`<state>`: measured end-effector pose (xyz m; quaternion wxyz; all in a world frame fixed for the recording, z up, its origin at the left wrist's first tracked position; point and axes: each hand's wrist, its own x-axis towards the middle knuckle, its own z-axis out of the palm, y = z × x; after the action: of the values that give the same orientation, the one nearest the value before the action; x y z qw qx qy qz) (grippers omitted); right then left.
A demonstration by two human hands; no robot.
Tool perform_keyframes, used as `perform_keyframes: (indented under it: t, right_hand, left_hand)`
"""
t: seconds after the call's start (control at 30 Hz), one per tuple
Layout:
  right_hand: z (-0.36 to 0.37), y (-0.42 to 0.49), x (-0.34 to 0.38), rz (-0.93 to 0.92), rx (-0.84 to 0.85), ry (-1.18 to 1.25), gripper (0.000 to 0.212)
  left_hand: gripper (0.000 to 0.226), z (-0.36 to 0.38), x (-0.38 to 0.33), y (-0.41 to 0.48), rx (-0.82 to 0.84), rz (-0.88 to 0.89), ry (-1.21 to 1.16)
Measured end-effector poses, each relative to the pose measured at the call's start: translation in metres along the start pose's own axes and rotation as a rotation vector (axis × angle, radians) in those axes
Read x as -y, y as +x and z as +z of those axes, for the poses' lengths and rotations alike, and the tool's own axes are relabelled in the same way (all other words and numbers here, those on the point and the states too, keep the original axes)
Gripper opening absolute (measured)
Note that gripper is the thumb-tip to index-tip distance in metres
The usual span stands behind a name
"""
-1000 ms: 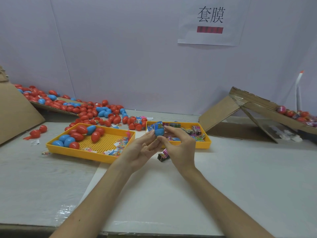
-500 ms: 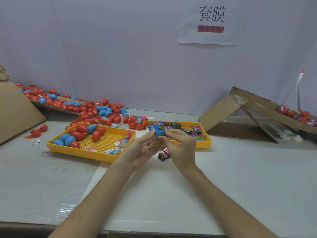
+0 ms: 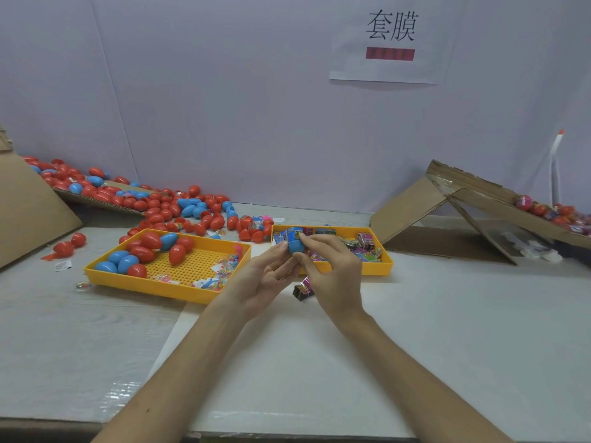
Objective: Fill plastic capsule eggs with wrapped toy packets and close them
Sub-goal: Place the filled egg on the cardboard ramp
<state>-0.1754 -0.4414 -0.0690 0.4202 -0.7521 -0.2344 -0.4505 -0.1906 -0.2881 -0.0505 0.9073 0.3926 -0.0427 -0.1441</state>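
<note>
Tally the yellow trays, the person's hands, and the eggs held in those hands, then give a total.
Yellow trays: 2, the left tray and the right tray
Hands: 2, the left hand and the right hand
Eggs held: 1, a blue egg held between both hands
Total: 5

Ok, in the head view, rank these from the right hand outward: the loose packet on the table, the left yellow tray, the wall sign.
1. Loose packet: on the table just beneath the right hand.
2. Left yellow tray: off to the left.
3. Wall sign: far back, up high.
</note>
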Motion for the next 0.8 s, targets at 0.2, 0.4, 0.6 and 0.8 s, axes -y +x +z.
perform_keyframes:
  t: [0.2, 0.4, 0.6, 0.8]
  right_hand:
    - [0.001, -0.0023, -0.0054, -0.001, -0.017, 0.024, 0.026]
    - [0.0005, -0.001, -0.004, 0.014, -0.018, 0.056, 0.025]
    - [0.0007, -0.0005, -0.002, -0.031, 0.092, 0.04, 0.041]
    - [-0.0011, -0.0005, -0.0038, -0.061, 0.048, 0.03, 0.028]
  left_hand:
    - [0.015, 0.0006, 0.0001, -0.0005, 0.009, 0.025, 0.064]
    - [0.019, -0.0004, 0.0012, 0.001, 0.005, 0.034, 0.075]
    - [0.02, -0.0031, 0.0013, 0.0026, 0.003, 0.075, 0.108]
    - [0.014, -0.0069, 0.001, 0.0052, -0.005, 0.082, 0.169]
